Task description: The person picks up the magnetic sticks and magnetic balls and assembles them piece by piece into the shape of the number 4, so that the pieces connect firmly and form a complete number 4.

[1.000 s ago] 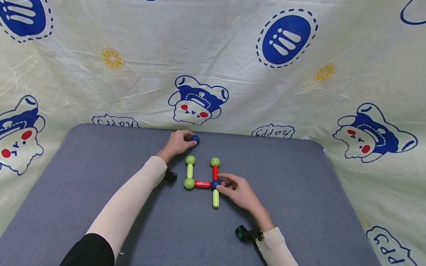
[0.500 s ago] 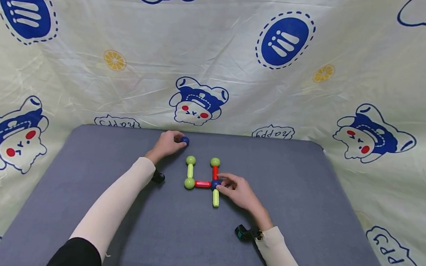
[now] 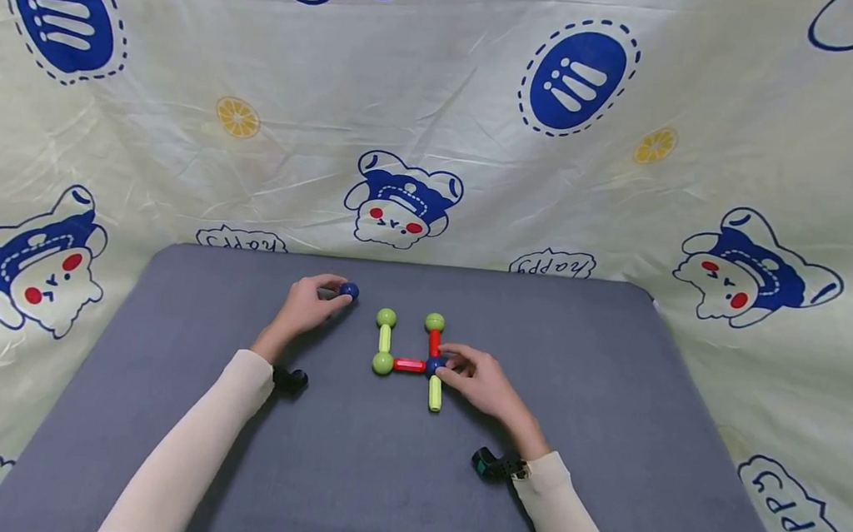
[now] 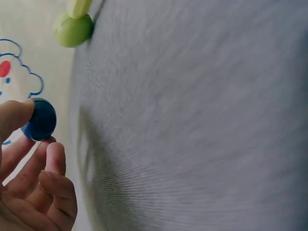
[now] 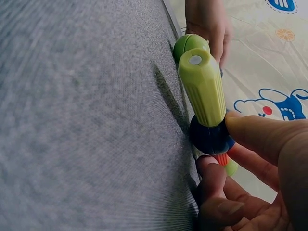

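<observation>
A blue ball (image 3: 349,291) is pinched between the thumb and fingers of my left hand (image 3: 306,304), left of the joined pieces. In the left wrist view this blue ball (image 4: 41,120) shows above the table surface. My right hand (image 3: 483,381) pinches another blue ball (image 5: 209,136), which joins several sticks. From that ball a red stick (image 3: 434,343) runs back to a green ball (image 3: 435,322). A second red stick (image 3: 409,366) leads left to a green ball (image 3: 383,363). One yellow-green stick (image 3: 435,394) points toward the front, its free end showing a metal disc in the right wrist view.
Another yellow-green stick (image 3: 385,338) rises from the left corner ball to a green ball (image 3: 386,318). Everything lies on a grey cloth-covered table (image 3: 577,361). Behind its far edge hangs a printed curtain (image 3: 291,172).
My left hand has drawn left and slightly nearer with the blue ball in its fingers. The right hand and the joined pieces stay in place.
</observation>
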`<move>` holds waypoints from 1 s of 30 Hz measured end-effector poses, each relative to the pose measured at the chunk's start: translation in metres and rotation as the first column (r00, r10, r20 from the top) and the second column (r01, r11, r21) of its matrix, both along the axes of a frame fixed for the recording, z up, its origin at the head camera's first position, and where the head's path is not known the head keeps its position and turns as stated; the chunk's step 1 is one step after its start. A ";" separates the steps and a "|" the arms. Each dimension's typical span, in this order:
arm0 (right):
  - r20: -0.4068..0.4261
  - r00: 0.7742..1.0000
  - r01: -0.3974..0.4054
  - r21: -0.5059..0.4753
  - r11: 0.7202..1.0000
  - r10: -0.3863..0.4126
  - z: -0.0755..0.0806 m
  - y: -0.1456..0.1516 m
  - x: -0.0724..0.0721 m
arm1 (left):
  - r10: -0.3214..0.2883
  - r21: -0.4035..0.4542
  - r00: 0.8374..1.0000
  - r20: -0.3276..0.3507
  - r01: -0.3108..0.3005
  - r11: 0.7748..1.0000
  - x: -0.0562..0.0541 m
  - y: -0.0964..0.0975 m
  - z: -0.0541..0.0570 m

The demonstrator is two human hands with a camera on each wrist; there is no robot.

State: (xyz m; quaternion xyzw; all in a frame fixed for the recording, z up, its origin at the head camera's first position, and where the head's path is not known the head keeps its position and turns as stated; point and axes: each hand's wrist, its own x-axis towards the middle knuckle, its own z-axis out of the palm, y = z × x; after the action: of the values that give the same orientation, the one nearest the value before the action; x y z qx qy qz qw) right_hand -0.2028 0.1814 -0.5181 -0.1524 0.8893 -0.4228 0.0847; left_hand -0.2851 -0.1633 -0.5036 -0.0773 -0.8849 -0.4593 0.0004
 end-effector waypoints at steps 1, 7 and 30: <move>0.002 1.000 -0.001 0.003 1.000 0.001 0.000 0.001 0.000 | 0.007 0.006 1.000 -0.007 -0.007 1.000 0.004 0.000 0.000; 0.016 0.999 0.046 0.028 0.999 -0.047 0.003 0.008 0.005 | -0.012 0.058 1.000 -0.029 0.013 0.998 0.027 0.006 0.000; 0.021 1.000 0.009 -0.014 1.000 -0.009 0.001 -0.004 0.002 | -0.055 0.169 0.998 -0.032 0.060 0.984 0.092 0.023 -0.004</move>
State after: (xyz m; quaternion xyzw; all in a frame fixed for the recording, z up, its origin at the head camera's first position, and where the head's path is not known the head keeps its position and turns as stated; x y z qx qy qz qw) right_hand -0.2013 0.1778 -0.5176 -0.1447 0.8860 -0.4310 0.0909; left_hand -0.1933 -0.1400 -0.5080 -0.1087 -0.8398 -0.5318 0.0059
